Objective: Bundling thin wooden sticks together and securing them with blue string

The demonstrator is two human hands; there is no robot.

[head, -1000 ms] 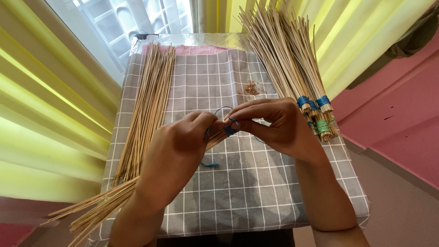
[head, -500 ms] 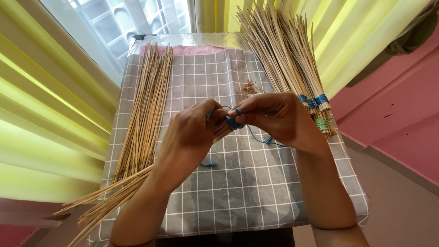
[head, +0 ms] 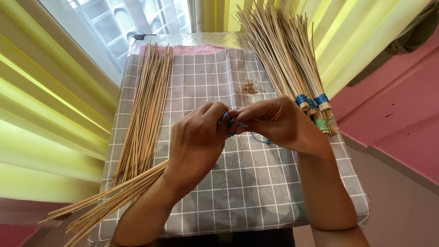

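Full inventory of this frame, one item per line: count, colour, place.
held stick bundle: one, tan, runs from both hands out past the table's near-left edge
blue string: one, wound at the bundle's end between the hands, tail trailing on the cloth
loose sticks: one pile, tan, left side of the table
tied bundles: several, tan with blue and green bindings, far-right of the table
checked cloth: one, grey with white grid, covers the table
debris: small brown heap, far centre of the cloth
curtains: yellow, both sides
window: one, white, behind the table
left hand: grips bundle
right hand: pinches string
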